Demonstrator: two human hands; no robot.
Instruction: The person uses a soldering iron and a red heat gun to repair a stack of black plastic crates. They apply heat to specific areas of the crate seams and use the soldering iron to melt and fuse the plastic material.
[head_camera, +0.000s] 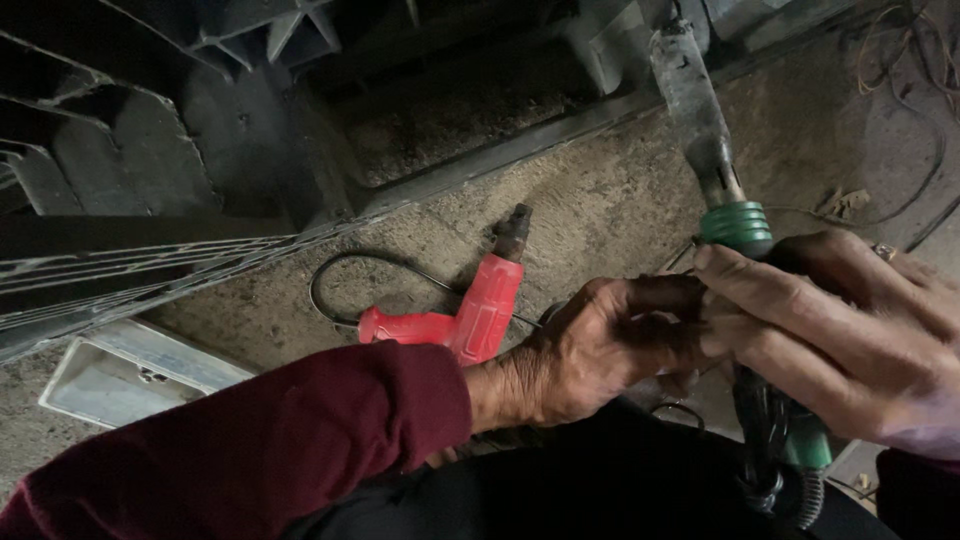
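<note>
From up here I see both hands meeting over a long green power tool: its body is ribbed green plastic at the collar, and a dull, grime-coated metal barrel runs up from it toward the top of the view. My right hand is wrapped over the tool's middle, fingers curled down across it, clamped on the body. My left hand, coming out of a soft dark-red sleeve, has its fingers bent in against the same tool just beside the right hand's fingertips; I cannot tell whether it truly grips or only presses there. A black coiled cord hangs bunched below the handle. On the rough, dusty concrete floor behind the hands lies a red plastic electric drill on its side, smooth-shelled, with a dark metal chuck and a thin black cable looping off to the left. At the lower left sits a shallow, pale rectangular metal tray; what shows of its inside looks bare. Dark ribbed metal framework fills the upper left.
</note>
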